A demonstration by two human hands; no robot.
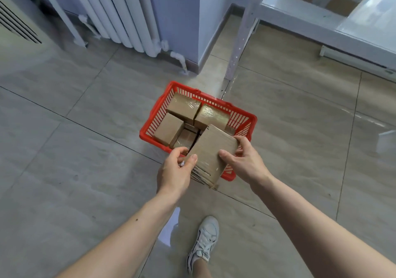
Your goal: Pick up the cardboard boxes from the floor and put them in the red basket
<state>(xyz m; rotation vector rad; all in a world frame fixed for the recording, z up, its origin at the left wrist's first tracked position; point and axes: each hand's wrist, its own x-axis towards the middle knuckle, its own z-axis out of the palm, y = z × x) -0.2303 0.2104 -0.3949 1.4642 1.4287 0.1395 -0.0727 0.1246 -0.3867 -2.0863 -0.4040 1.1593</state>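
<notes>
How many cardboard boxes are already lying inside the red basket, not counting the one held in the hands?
4 show clearly: far-left box, far-right box, near-left box, and lower middle box. The held box covers part of the red basket, so more may be hidden.

Both forearms are showing bare right up to the frame edge, no sleeves, no watch or rings on the left hand [173, 171] or right hand [244, 162]. 1 foot is wearing a white lace-up sneaker [203, 243] with dark side stripes.
</notes>
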